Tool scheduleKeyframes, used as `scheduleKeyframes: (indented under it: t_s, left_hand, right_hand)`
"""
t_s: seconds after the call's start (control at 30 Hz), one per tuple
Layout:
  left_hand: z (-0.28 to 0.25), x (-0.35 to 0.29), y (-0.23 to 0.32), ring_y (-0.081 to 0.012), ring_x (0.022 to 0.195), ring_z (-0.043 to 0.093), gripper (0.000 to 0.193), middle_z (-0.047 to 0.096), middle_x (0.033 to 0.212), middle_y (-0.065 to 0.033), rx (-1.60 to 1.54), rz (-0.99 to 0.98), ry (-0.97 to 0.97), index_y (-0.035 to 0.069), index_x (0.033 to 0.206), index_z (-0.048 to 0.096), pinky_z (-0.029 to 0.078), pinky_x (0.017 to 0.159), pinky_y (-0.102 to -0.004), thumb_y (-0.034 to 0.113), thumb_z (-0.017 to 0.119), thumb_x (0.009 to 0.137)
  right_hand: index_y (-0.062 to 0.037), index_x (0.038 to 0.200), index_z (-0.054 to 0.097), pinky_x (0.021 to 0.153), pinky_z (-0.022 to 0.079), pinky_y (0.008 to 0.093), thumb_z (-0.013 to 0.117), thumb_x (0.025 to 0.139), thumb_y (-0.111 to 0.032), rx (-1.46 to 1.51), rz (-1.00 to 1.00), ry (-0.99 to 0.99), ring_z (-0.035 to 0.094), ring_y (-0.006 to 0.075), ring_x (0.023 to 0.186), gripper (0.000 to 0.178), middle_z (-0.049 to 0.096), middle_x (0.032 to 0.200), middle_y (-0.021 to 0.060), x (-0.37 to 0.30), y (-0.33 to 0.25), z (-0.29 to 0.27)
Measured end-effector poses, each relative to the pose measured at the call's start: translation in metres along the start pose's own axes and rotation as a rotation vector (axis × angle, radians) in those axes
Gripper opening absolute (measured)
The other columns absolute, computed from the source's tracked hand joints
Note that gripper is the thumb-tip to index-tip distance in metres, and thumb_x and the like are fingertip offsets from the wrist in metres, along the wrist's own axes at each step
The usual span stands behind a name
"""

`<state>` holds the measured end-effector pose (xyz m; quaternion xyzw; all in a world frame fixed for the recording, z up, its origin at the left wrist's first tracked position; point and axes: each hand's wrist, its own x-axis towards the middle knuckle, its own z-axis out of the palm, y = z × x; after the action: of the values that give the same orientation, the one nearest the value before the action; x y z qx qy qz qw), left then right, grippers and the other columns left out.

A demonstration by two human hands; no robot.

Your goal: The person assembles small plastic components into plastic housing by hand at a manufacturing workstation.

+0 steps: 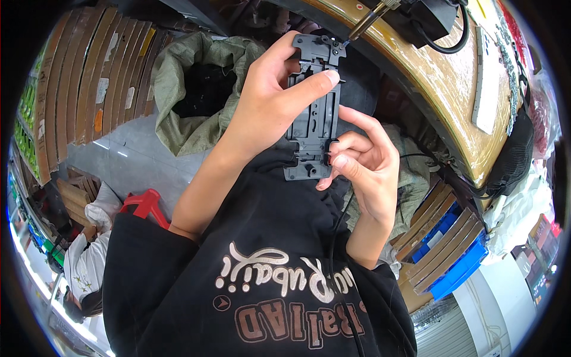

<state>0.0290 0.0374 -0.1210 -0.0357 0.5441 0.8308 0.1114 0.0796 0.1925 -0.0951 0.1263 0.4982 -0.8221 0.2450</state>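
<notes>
A black molded plastic chassis (315, 122) is held upright at upper centre of the frame; the left hand (270, 98) grips its upper part with the thumb laid across the face, while the right hand (366, 157) has thumb and fingers drawn narrow at its lower right edge. A metal-shafted screwdriver (370, 22) slants in from the top, its tip at or just beside the chassis's upper right corner, limiting room there. The wooden workbench (416, 66) curves down the upper right, its near edge right of the hands. Grey floor (143, 157) shows left of the left forearm, with a red stool (146, 205) below. A woven sack (171, 98), upper left of centre, gapes open, its dark contents unclear; cardboard sheets (89, 77) stand farther left, and a blue bin (461, 273) sits lower right.
</notes>
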Motion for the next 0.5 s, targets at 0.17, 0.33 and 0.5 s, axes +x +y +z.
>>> scheduleKeyframes:
  t_s: [0.17, 0.33, 0.5]
  left_hand:
    - [0.0023, 0.0015, 0.002, -0.0036, 0.071, 0.051, 0.026, 0.056, 0.08, -0.0003, -0.027, 0.008, -0.003, 0.003, 0.1, 0.05, 0.043, 0.062, -0.0181, 0.005, 0.06, 0.075]
    - [0.0009, 0.0045, -0.0003, -0.0038, 0.072, 0.051, 0.025, 0.056, 0.08, -0.0002, 0.004, 0.067, -0.013, 0.003, 0.098, 0.051, 0.043, 0.063, -0.0179, 0.005, 0.06, 0.075]
    - [0.0004, 0.0043, 0.0, -0.0039, 0.073, 0.051, 0.025, 0.056, 0.08, 0.0001, -0.016, 0.054, -0.03, 0.002, 0.099, 0.05, 0.042, 0.064, -0.0183, 0.005, 0.06, 0.076]
  right_hand:
    - [0.0076, 0.116, 0.041, 0.054, 0.052, 0.0274, 0.061, 0.072, 0.008, 0.014, -0.011, 0.003, 0.06, 0.0191, 0.06, 0.048, 0.058, 0.075, 0.0136, -0.0009, -0.0031, 0.0013]
    - [0.0075, 0.116, 0.041, 0.054, 0.052, 0.0275, 0.061, 0.072, 0.009, 0.006, -0.027, 0.003, 0.06, 0.0189, 0.06, 0.049, 0.058, 0.075, 0.0137, -0.0014, -0.0068, 0.004]
    - [0.0073, 0.116, 0.041, 0.055, 0.052, 0.0273, 0.061, 0.072, 0.009, -0.013, -0.025, 0.009, 0.06, 0.0182, 0.061, 0.049, 0.058, 0.075, 0.0134, -0.0004, -0.0078, 0.0042]
